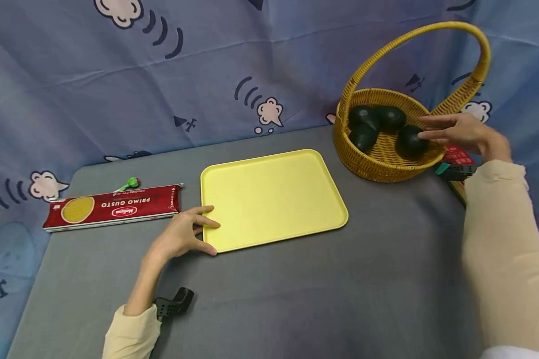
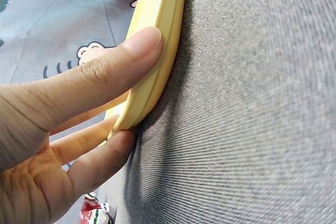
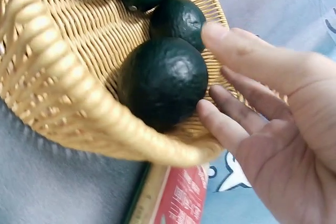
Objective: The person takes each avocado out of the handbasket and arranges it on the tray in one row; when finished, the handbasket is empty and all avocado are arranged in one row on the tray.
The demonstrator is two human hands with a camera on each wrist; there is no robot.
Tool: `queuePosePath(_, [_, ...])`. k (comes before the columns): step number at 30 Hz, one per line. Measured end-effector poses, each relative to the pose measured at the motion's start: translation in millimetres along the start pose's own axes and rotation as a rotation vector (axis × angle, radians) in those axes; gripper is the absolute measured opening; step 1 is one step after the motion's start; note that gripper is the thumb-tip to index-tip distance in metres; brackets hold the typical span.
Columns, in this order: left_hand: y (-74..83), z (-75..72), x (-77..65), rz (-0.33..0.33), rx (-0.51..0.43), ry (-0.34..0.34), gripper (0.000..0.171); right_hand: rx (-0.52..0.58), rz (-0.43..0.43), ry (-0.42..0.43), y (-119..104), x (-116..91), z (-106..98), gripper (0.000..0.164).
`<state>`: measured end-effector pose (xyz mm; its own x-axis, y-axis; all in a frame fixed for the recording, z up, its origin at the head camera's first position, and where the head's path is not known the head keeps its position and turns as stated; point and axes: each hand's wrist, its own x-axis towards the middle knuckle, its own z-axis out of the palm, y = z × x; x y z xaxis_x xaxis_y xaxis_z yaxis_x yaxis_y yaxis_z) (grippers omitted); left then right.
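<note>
My left hand (image 1: pixel 177 237) holds the left near corner of a yellow tray (image 1: pixel 274 199). In the left wrist view the thumb lies along the tray's rim (image 2: pixel 152 72) and fingers touch the corner's other side. On the right stands a yellow wicker basket (image 1: pixel 373 172) with a tall handle and several dark green avocados inside. My right hand (image 1: pixel 467 132) reaches over its right rim with fingers spread beside the nearest avocado (image 3: pixel 165 82). The right wrist view shows fingertips close to that avocado, not wrapped around it; whether they touch it I cannot tell.
Left of the tray lies a red spaghetti pack (image 1: pixel 117 207), with a small green and red item (image 1: pixel 132 183) behind it. A red box-like item (image 3: pixel 181 195) sits by the basket, partly hidden. Patterned blue cloth (image 1: pixel 206 75) hangs behind the grey table (image 1: pixel 296 299).
</note>
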<state>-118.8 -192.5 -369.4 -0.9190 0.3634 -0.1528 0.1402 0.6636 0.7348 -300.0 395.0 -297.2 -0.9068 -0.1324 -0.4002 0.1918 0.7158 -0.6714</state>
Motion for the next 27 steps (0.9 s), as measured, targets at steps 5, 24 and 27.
queuePosePath(5, [0.1, 0.6, 0.9, 0.006, -0.011, 0.002, 0.052, 0.065, 0.018, -0.011, -3.6, 3.8, 7.5, 0.067])
queuePosePath(24, [-6.6, 2.0, -1.3, -0.009, -0.063, -0.01, 0.051, 0.18, 0.148, 0.009, -8.3, 27.9, 35.9, 0.088])
queuePosePath(27, [-7.3, 3.3, -1.1, -0.009, -0.066, -0.007, 0.051, 0.207, 0.164, 0.004, -6.6, 31.3, 36.0, 0.088])
